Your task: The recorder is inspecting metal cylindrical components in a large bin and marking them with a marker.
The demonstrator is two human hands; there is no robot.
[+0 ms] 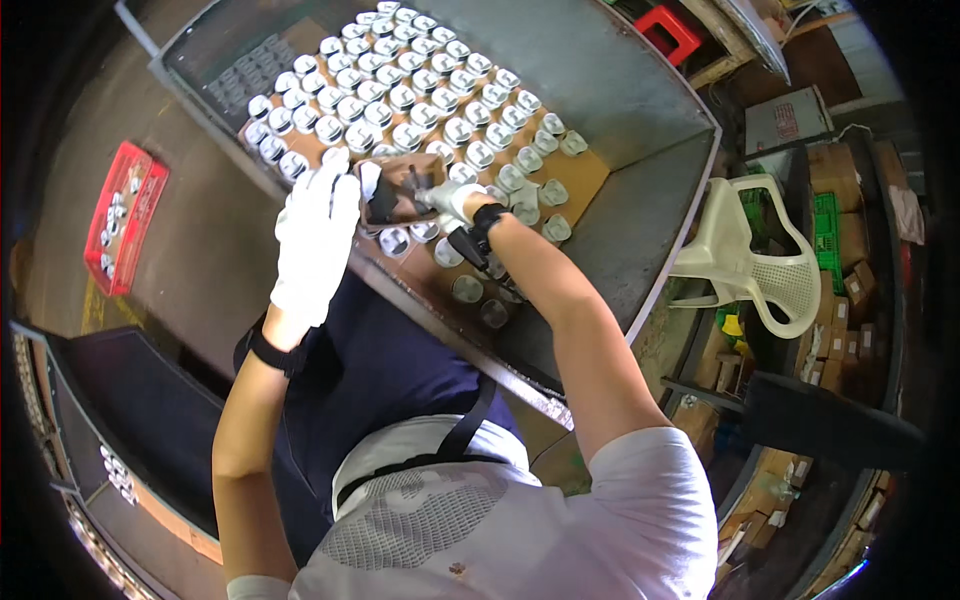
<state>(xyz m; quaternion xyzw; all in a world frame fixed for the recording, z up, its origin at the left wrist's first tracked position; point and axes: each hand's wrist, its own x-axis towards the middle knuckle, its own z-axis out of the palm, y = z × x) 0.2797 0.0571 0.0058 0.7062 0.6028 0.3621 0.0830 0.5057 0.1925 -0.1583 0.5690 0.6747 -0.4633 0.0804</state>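
Observation:
A small open brown cardboard box [404,215] with dark contents is in front of me, above rows of round, silvery metal pieces that look like pistons [402,97]. My left hand [318,235], in a white glove, is closed at the box's left side, its fingertips partly hidden. My right hand [452,198], also gloved, reaches to the box's right edge. Its fingers are blurred, so what they grip cannot be made out. Each wrist carries a black band, and a dark device [466,246] shows by the right one.
The pieces stand on brown cardboard inside a grey metal-walled bench [660,130]. A red crate [125,220] with more pieces is at the left. To the right are a pale plastic chair [750,255] and shelves with boxes [840,330]. A red stool-like object [668,35] is beyond the bench.

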